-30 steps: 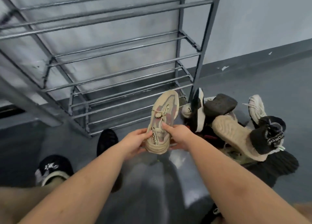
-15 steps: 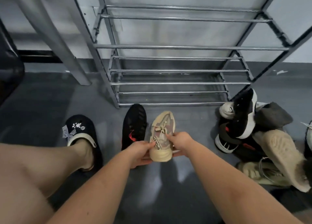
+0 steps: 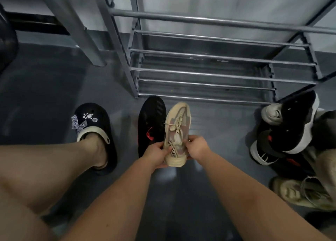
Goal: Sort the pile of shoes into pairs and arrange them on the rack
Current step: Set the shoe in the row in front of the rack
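A beige knit sneaker (image 3: 177, 131) with tied laces is gripped at its heel end by both hands: my left hand (image 3: 155, 154) on its left side, my right hand (image 3: 197, 147) on its right. Its toe points at the grey metal shoe rack (image 3: 203, 73), whose bars hold nothing. A black sneaker with a red mark (image 3: 150, 124) lies on the floor right beside the beige one, on its left. The pile of shoes (image 3: 294, 142) sits at the right: black-and-white sneakers on top, and a beige sneaker (image 3: 301, 193) lower down.
My left foot wears a black clog with charms (image 3: 94, 130) on the grey floor at the left. A slanted grey metal post (image 3: 80, 32) stands left of the rack. A dark round object (image 3: 7, 46) is at the far left edge.
The view swung down and left. Both hands lowered the beige sneaker from in front of the rack to just above the floor, next to the black sneaker.
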`<state>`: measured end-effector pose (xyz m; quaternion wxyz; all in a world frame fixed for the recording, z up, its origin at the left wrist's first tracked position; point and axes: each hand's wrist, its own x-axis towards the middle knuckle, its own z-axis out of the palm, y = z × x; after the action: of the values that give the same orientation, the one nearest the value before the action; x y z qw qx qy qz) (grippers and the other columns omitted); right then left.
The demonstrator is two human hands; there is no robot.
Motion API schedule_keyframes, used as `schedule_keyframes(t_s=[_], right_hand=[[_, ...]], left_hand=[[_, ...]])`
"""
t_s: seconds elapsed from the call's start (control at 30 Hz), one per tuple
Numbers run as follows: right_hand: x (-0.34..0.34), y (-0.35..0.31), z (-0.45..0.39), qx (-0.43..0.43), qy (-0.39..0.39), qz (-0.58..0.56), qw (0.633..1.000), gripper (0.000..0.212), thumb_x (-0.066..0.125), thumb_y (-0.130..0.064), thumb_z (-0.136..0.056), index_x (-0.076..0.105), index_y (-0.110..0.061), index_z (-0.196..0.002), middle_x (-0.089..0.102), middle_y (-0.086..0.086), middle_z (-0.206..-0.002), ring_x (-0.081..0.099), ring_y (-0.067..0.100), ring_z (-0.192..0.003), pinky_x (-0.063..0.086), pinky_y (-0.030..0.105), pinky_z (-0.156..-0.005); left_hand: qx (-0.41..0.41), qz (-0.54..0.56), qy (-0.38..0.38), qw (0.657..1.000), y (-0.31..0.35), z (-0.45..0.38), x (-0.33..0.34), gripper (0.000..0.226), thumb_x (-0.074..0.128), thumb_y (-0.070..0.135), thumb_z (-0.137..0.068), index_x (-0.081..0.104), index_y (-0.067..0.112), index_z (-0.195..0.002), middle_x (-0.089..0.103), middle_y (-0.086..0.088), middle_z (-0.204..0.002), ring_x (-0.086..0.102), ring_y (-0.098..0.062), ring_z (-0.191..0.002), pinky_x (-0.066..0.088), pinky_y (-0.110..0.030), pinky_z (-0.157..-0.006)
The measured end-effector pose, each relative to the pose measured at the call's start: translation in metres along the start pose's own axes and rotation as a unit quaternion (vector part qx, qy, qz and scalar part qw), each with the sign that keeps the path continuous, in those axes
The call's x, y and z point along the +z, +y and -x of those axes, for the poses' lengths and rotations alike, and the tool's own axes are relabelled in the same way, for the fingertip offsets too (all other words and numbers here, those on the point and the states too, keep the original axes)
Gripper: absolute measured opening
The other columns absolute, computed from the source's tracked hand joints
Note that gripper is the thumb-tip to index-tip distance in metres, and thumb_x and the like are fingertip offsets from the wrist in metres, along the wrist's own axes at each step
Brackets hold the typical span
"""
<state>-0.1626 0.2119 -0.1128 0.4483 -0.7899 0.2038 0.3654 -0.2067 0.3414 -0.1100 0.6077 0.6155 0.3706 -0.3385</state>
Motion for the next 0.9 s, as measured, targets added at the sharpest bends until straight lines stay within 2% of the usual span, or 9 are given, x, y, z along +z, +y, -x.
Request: schedule_keyframes(t_s=[0.13,0.3,0.4,0.47,0.53,0.6,0.7,0.8,0.9], right_hand=[[0.021,-0.009,-0.007,-0.025,-0.02,0.006,0.999,0.026,0.048,-0.016,-0.096,0.064,-0.001,-0.109,0.067,0.025,-0.109,0.063,0.039,-0.101,0.05,0.053,-0.091],[0.032,-0.013,-0.013,-0.001,-0.029,0.011,1.0,0.027,0.046,-0.015,-0.097,0.06,-0.003,-0.116,0.066,0.023,-0.111,0.064,0.038,-0.1,0.052,0.051,-0.089],[0.024,-0.009,-0.012,-0.025,-0.027,0.015,0.999,0.029,0.047,-0.012,-0.096,0.057,-0.005,-0.122,0.069,0.014,-0.095,0.067,0.017,-0.075,0.057,0.026,-0.07],[0.014,-0.007,-0.01,-0.039,-0.037,0.014,0.998,0.033,0.052,-0.013,-0.094,0.053,-0.007,-0.127,0.066,0.002,-0.087,0.059,0.006,-0.062,0.047,0.011,-0.05],[0.003,-0.004,-0.004,-0.038,-0.07,0.037,0.996,0.045,0.06,-0.019,-0.091,0.047,-0.012,-0.133,0.066,0.003,-0.111,0.059,0.009,-0.08,0.046,0.015,-0.066],[-0.008,-0.001,0.008,-0.069,-0.101,0.168,0.978,0.06,0.064,-0.029,-0.087,0.038,-0.016,-0.14,0.057,0.004,-0.132,0.056,0.014,-0.103,0.043,0.022,-0.086],[-0.022,0.01,0.024,-0.129,-0.079,0.454,0.878,0.082,0.059,-0.046,-0.085,0.017,-0.019,-0.149,0.033,0.01,-0.151,0.033,0.028,-0.137,0.031,0.037,-0.11],[-0.039,0.018,0.037,-0.141,-0.038,0.533,0.833,0.09,0.055,-0.051,-0.086,0.002,-0.022,-0.151,0.004,0.009,-0.16,0.007,0.028,-0.147,0.018,0.042,-0.117],[-0.064,0.023,0.049,-0.152,0.023,0.545,0.824,0.089,0.055,-0.05,-0.086,0.001,-0.022,-0.152,-0.003,0.008,-0.16,0.002,0.026,-0.147,0.016,0.042,-0.116]], left_hand=[[-0.007,0.036,0.031,0.999,-0.001,-0.004,-0.024,0.036,0.05,0.014,-0.095,0.051,0.019,-0.131,0.061,-0.012,-0.123,0.059,-0.03,-0.11,0.051,-0.037,-0.075],[0.012,-0.033,0.043,0.998,-0.003,-0.007,-0.033,0.036,0.05,0.022,-0.095,0.05,0.02,-0.131,0.061,-0.008,-0.12,0.059,-0.023,-0.099,0.051,-0.033,-0.07],[0.052,-0.181,0.052,0.981,-0.005,-0.01,-0.027,0.038,0.049,0.031,-0.094,0.051,0.022,-0.131,0.061,-0.006,-0.117,0.058,-0.024,-0.1,0.053,-0.035,-0.078],[0.086,-0.319,0.063,0.942,-0.004,-0.012,-0.026,0.043,0.049,0.036,-0.093,0.05,0.019,-0.133,0.054,-0.009,-0.131,0.053,-0.027,-0.115,0.046,-0.036,-0.096],[0.09,-0.412,0.079,0.903,-0.001,-0.011,-0.025,0.054,0.046,0.043,-0.092,0.041,0.017,-0.14,0.038,-0.012,-0.144,0.043,-0.03,-0.127,0.038,-0.036,-0.104],[0.105,-0.49,0.103,0.859,0.001,-0.006,-0.024,0.06,0.042,0.047,-0.092,0.03,0.018,-0.143,0.029,-0.012,-0.145,0.038,-0.032,-0.129,0.036,-0.04,-0.103],[0.15,-0.593,0.119,0.782,0.0,0.006,-0.022,0.067,0.038,0.047,-0.093,0.014,0.019,-0.148,0.018,-0.012,-0.151,0.031,-0.031,-0.132,0.034,-0.041,-0.103],[0.19,-0.657,0.115,0.721,0.002,0.018,-0.014,0.073,0.036,0.047,-0.093,0.0,0.019,-0.15,-0.001,-0.009,-0.158,0.02,-0.031,-0.138,0.026,-0.042,-0.108],[0.24,-0.696,0.111,0.668,0.008,0.03,0.003,0.076,0.036,0.049,-0.093,-0.003,0.016,-0.149,-0.004,-0.009,-0.158,0.006,-0.03,-0.144,0.015,-0.042,-0.114]])
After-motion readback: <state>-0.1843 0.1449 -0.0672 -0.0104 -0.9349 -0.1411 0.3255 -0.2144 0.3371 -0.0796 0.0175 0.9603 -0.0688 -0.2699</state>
